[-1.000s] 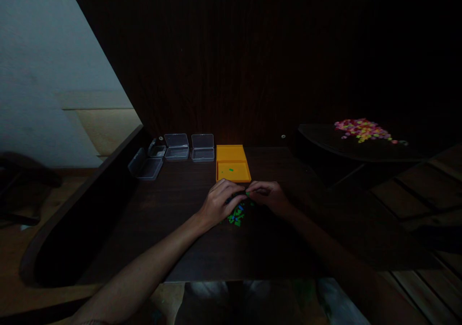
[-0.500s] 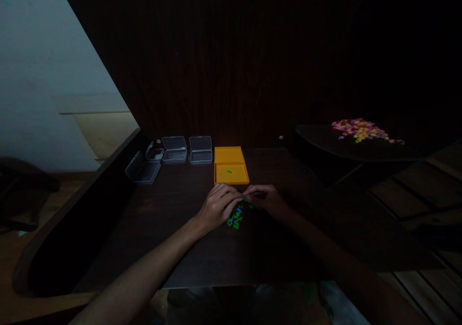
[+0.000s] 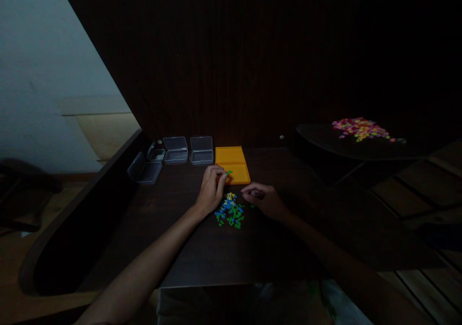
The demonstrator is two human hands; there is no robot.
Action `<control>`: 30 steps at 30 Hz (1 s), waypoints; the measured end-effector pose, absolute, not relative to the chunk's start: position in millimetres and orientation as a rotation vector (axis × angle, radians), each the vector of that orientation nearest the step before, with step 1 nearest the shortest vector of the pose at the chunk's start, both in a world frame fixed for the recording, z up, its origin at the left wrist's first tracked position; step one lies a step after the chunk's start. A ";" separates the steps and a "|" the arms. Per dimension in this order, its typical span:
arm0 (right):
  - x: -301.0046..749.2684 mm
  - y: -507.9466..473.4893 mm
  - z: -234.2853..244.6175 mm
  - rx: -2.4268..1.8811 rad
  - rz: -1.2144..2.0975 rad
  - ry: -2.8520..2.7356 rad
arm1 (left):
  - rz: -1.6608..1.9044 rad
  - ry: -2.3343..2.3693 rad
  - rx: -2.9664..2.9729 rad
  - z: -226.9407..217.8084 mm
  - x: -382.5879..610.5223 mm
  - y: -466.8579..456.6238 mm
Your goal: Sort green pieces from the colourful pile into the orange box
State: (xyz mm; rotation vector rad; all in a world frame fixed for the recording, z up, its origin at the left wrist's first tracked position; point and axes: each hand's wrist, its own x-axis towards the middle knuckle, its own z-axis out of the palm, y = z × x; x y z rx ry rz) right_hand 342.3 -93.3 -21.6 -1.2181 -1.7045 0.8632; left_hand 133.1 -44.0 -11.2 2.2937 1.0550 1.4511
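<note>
Left hand (image 3: pixel 210 190): pinching a green bit (image 3: pixel 226 174) at the yellow box (image 3: pixel 241 175).
Right hand (image 3: pixel 266 201): apart from it, curled, grip unclear.
Yellow box: open, 1 green brick (image 3: pixel 230 171) inside.
Clear cases (image 3: pixel 202 157): 4, open.
Brick pile (image 3: pixel 234 215): on the table (image 3: pixel 202 262), near the hands.

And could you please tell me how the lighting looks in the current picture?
Head view: dim overall, the wall brightest, the far right nearly black; same head view: right hand darker than left hand, pieces small but their colours readable.
</note>
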 end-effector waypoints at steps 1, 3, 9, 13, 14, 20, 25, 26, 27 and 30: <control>341.0 -93.8 -21.4 -1.214 0.826 -1.721 | 1.435 1.103 2.297 -12.7 131.3 -39.3; 338.6 -94.7 -20.2 -1.189 0.763 -1.746 | 1.371 1.190 2.311 -16.2 128.1 -30.0; 339.1 -92.4 -17.4 -1.213 0.679 -1.745 | 1.032 1.296 2.347 -27.0 125.4 -6.0; 342.6 -81.0 -16.1 -1.259 0.636 -1.729 | 0.978 1.301 2.319 -33.0 127.2 1.0; 342.8 -76.2 -15.2 -1.265 0.611 -1.743 | 0.987 1.307 2.307 -34.4 127.6 1.3; 334.8 -38.8 -1.6 -1.273 0.390 -2.059 | 1.102 1.270 2.299 -37.4 125.7 -2.8; 320.7 -19.6 12.3 -1.667 0.165 -2.337 | 1.201 1.227 2.270 -34.6 119.3 -9.1; 318.2 -18.5 14.3 -1.732 0.136 -2.357 | 1.207 1.225 2.270 -33.7 118.0 -10.6; 316.2 -18.1 15.8 -1.777 0.110 -2.370 | 1.207 1.224 2.270 -32.7 116.7 -12.1; 314.1 -19.5 17.6 -1.819 0.052 -2.387 | 1.212 1.209 2.271 -29.6 112.6 -15.8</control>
